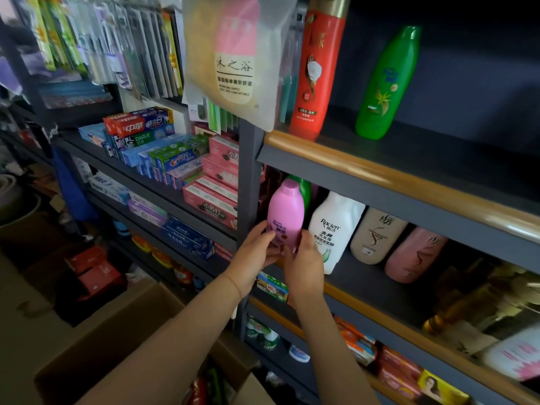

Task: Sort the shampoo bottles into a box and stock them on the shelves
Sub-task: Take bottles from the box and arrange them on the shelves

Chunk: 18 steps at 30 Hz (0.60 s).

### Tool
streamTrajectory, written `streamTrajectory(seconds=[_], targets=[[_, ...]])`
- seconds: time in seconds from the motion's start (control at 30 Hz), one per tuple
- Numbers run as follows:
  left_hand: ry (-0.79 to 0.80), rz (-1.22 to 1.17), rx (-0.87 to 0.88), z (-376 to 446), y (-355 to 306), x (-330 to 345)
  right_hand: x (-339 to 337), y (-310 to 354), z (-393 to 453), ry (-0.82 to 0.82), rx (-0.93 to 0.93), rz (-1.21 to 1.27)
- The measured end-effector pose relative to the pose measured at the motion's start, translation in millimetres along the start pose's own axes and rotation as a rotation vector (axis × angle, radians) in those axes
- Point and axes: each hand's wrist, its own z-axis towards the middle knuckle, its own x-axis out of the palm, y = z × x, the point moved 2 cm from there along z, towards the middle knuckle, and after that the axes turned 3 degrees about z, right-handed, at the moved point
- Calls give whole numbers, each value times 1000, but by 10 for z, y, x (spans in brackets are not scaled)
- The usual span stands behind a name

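**Pink shampoo bottle held at the middle shelf**

Pink shampoo bottle (285,213) stands upright at the left end of the middle shelf (380,283), gripped low on its body by both hands. The left hand (257,252) wraps its fingers round the bottle's left side, thumb across the label; the right hand (304,258) closes on the lower right side, so the two hands sit close together with the bottle between them.

Just behind the pink bottle a green bottle's cap (302,188) shows. Just beside it to the right stands a white bottle (334,229), then a cream bottle (377,235) and a rose-pink bottle (415,255), both leaning back.

On the shelf above stand a tall red bottle (317,71) and a green bottle (385,83), well apart from the hands. A frosted packet (233,54) hangs in front of the upright post. To the left, toothpaste boxes (163,159) fill the neighbouring shelves.

Below the arms sits an open cardboard box (122,331), with more bottles partly visible inside it.
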Motion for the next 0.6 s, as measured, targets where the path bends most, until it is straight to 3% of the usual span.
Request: streamTrajectory(seconds=[0.1, 0.17, 0.3, 0.37, 0.6], targets=[[0, 5, -9, 36, -5, 22, -22, -122, -149, -41, 21, 135], [-11, -23, -16, 55, -11, 25, -40, -133, -210, 8, 160, 369], [-30, -112, -61, 62, -50, 11, -76, -52, -183, 147, 629, 1342], [-39, -144, -95, 66, -69, -4, -148, -19, -151, 133, 733, 1592], [-61, -197, -137, 124, -92, 27, -283, 107, -41, 109, 799, 1609]])
